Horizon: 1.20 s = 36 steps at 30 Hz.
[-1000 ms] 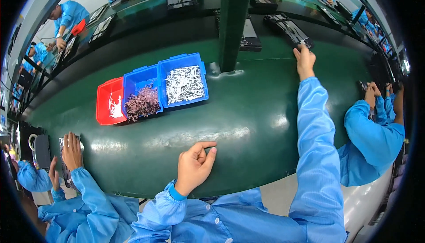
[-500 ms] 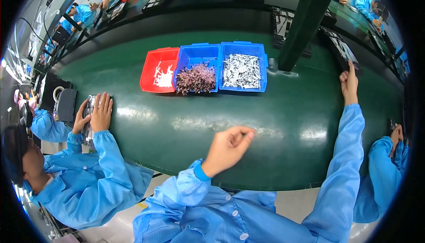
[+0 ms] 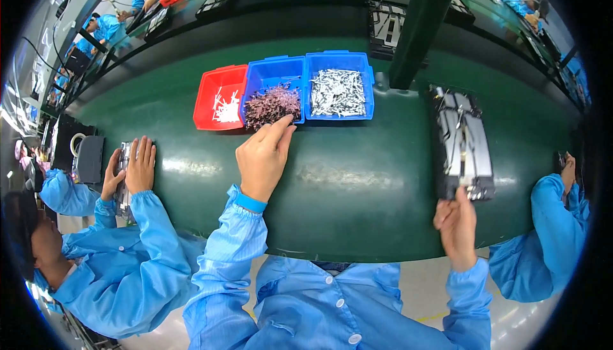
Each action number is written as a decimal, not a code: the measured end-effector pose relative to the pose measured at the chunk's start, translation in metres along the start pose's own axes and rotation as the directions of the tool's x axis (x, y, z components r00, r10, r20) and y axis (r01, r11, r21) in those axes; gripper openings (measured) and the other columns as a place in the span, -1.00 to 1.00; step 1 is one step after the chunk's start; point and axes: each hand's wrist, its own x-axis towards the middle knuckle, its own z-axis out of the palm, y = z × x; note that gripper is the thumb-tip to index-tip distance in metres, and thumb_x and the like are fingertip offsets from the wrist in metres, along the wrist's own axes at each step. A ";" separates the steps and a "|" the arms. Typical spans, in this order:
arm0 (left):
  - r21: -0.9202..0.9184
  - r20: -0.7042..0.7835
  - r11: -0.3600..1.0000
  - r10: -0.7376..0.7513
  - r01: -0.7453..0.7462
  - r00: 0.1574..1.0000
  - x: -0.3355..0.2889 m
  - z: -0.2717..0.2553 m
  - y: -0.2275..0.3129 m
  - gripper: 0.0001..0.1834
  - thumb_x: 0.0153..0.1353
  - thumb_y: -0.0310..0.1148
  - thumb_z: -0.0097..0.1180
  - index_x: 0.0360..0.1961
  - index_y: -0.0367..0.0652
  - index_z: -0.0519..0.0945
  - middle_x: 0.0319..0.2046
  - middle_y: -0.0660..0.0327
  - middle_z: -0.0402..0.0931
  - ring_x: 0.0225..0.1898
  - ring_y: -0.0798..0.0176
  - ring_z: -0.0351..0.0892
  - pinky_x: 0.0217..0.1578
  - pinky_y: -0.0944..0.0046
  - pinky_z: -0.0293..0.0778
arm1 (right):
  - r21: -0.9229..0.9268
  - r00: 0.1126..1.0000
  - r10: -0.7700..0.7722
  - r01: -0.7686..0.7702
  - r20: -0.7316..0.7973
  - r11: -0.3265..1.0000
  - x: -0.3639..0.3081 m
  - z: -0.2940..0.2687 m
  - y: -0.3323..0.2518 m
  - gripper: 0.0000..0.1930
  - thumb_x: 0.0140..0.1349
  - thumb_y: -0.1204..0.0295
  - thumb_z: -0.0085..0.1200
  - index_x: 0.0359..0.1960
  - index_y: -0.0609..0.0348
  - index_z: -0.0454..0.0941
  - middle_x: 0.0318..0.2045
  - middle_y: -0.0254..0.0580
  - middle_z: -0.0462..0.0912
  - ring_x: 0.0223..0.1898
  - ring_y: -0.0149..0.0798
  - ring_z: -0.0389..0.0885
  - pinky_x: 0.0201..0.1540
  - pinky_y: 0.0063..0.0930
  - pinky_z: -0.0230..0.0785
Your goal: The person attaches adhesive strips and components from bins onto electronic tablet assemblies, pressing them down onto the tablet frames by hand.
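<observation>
On the right, an opened tablet shows grey battery panels and dark cables inside a black housing. My right hand grips its near end, the fingers slightly blurred. My left hand has reached to the front of the middle blue bin, its thumb and fingertips pinched together at the small pinkish-brown parts. Whether a part is between those fingertips is too small to tell. Left of that bin stands a red bin with white sticks, and right of it a blue bin of small white-and-black pieces.
A green post rises behind the bins on the green table. Beyond it, more opened tablets lie on a dark line. A co-worker's hands rest on a device at the left; another person's sleeve is at the right.
My right hand has drawn the tablet from the far right toward me. My left hand has moved from the table's middle, leftward and forward to the middle bin.
</observation>
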 end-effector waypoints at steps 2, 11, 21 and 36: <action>0.044 0.028 0.999 0.018 -0.020 0.999 0.001 -0.001 0.003 -0.70 0.05 -0.44 0.40 -0.14 -0.06 0.68 -0.50 0.21 0.60 -0.60 0.26 0.52 -0.56 0.26 0.41 | -0.043 0.996 0.072 -0.070 0.056 0.997 -0.033 0.005 0.009 -0.52 0.45 0.07 -0.06 -0.49 0.24 0.49 -0.56 -0.08 0.56 -0.62 -0.31 0.48 -0.57 -0.45 0.33; 0.154 0.005 0.980 0.128 -0.127 0.992 0.000 0.002 0.002 -0.80 0.06 -0.47 0.38 -0.26 -0.08 0.68 -0.55 0.23 0.56 -0.60 0.25 0.52 -0.55 0.25 0.43 | -0.170 0.896 0.349 -0.312 0.276 0.935 -0.117 0.030 0.055 -0.54 0.49 0.14 -0.11 -0.28 0.40 0.56 -0.43 0.02 0.66 -0.47 -0.31 0.60 -0.41 -0.44 0.43; -0.473 0.062 0.793 -0.405 0.384 0.912 0.000 -0.004 0.006 -0.86 0.21 -0.53 0.27 -0.20 -0.25 0.70 -0.67 0.50 0.05 -0.61 0.60 0.00 -0.60 0.45 -0.06 | -0.480 0.443 0.611 -0.379 0.656 0.791 -0.121 0.049 0.028 -0.70 0.47 0.32 -0.05 0.05 0.28 0.54 -0.24 -0.16 0.70 -0.34 -0.46 0.60 -0.24 -0.59 0.45; -0.660 0.147 0.565 -0.549 0.495 0.823 -0.018 -0.013 0.008 -0.85 0.25 -0.46 0.28 -0.19 -0.28 0.66 -0.67 0.56 0.21 -0.69 0.66 0.10 -0.70 0.51 -0.05 | -0.760 0.721 -0.308 0.650 0.621 -0.008 0.055 0.096 -0.049 -0.58 0.38 0.09 -0.01 0.04 0.16 0.56 -0.03 0.07 0.51 -0.27 0.10 0.64 -0.16 -0.15 0.49</action>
